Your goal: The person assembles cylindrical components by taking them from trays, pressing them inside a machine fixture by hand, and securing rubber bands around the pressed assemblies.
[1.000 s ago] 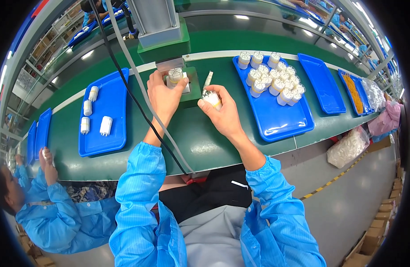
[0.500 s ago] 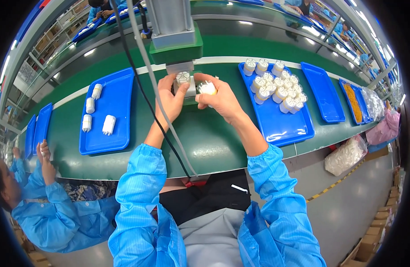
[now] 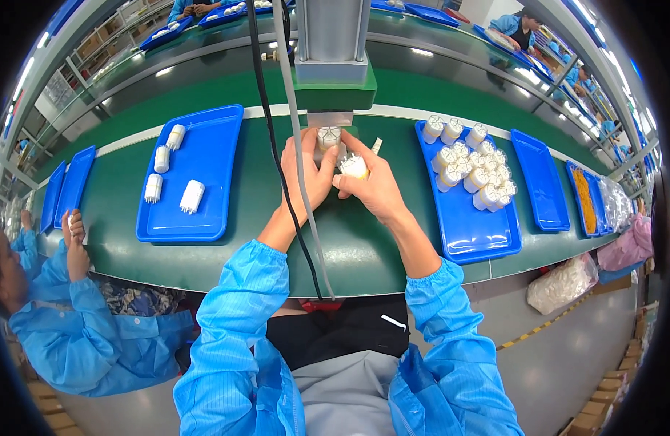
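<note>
Below the press head (image 3: pixel 333 98), a white cylinder with a ribbed, segmented top (image 3: pixel 328 136) stands upright in the fixture. My left hand (image 3: pixel 311 173) is closed round it, thumb on the near side and fingers behind. In my right hand (image 3: pixel 378 187), just beside it, is a second white cylinder (image 3: pixel 355 168), tilted, with small prongs at its top and a yellowish band. The two hands almost touch. My fingers hide much of the fixture. A small pale stick-like piece (image 3: pixel 377 146) shows just behind my right fingers.
A blue tray (image 3: pixel 181 231) on the left holds several white cylinders; a blue tray (image 3: pixel 480 243) on the right carries a cluster of them. Black and grey cables (image 3: pixel 303 207) hang across my left forearm. A co-worker in a blue sleeve (image 3: pixel 95 309) sits at the left.
The whole view has shifted, so the bench and press sit farther right. My right hand has brought its cylinder closer to my left hand, which stays on the cylinder under the press.
</note>
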`<state>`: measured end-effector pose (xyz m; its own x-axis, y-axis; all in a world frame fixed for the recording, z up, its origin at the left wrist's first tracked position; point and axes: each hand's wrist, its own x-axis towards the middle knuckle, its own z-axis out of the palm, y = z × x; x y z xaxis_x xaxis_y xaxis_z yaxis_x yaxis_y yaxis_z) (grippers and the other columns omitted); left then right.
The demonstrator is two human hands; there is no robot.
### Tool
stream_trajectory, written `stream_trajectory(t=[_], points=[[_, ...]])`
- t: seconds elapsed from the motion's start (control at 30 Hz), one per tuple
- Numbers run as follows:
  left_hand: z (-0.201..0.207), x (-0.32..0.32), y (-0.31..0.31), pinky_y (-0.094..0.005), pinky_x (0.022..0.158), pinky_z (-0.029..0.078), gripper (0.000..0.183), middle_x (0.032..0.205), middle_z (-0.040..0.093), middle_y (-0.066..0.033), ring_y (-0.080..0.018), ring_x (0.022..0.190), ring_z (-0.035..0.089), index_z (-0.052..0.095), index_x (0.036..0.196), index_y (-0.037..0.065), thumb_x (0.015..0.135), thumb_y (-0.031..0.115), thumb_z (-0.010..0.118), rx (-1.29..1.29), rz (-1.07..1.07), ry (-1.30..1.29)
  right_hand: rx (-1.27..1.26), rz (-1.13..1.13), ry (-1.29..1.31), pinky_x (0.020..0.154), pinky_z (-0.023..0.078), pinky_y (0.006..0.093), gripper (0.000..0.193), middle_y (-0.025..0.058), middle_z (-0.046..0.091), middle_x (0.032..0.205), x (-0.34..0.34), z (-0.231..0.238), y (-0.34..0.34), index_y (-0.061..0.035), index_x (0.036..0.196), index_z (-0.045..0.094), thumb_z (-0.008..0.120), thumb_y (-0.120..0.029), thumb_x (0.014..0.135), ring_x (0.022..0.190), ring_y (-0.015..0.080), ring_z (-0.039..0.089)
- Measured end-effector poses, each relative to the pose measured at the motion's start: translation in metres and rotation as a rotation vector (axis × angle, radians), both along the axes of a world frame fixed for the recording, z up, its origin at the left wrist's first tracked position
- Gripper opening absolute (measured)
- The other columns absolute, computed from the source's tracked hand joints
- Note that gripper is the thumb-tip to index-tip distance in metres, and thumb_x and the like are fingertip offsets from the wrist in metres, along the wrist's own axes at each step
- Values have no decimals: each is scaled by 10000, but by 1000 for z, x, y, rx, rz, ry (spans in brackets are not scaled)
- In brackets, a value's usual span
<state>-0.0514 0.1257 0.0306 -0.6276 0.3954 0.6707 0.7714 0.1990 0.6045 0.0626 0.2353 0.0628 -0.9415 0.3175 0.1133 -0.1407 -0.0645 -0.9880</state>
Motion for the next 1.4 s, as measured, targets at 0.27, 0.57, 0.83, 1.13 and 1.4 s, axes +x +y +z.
stream_trajectory(t=[0.27, 0.57, 0.83, 1.13, 1.4], points=[[-1, 1, 3, -504, 956, 437, 463, 1226, 643, -195, -394, 1108, 579, 601, 1235, -19, 914, 305, 686, -38, 44, 19, 68, -64, 35, 643, 542, 258, 828, 58, 645, 966, -3, -12, -6, 10, 1542, 400, 754, -76, 798, 733, 100, 606], [13, 5, -3, -496, 959, 466, 534, 1271, 624, -202, -422, 1107, 597, 602, 1277, -17, 937, 388, 671, -60, -36, -190, 25, -46, 36, 655, 543, 260, 861, 76, 622, 1101, -1, -8, -2, 13, 1575, 319, 739, -88, 830, 795, 100, 608], [2, 4, 1, -492, 942, 476, 527, 1278, 619, -186, -410, 1101, 603, 601, 1307, -3, 955, 385, 656, -82, 69, -25, -62, -20, 74, 648, 554, 263, 828, 140, 418, 1568, -1, -6, -2, 0, 1569, 342, 712, -65, 830, 781, 114, 632], [2, 6, -3, -491, 929, 483, 456, 1278, 621, -175, -414, 1080, 609, 650, 1226, 16, 942, 372, 672, -108, 56, -90, -190, -56, 86, 633, 563, 281, 640, 208, 455, 1514, 0, -11, -2, 4, 1376, 476, 734, -74, 796, 724, 138, 638], [2, 7, -1, -498, 901, 495, 408, 1268, 636, -160, -403, 1030, 624, 679, 1183, 36, 912, 340, 696, -82, 93, -59, -171, -72, 218, 599, 561, 252, 386, 200, 411, 1562, -4, -19, -6, -64, 1103, 452, 693, -5, 808, 918, 124, 618]])
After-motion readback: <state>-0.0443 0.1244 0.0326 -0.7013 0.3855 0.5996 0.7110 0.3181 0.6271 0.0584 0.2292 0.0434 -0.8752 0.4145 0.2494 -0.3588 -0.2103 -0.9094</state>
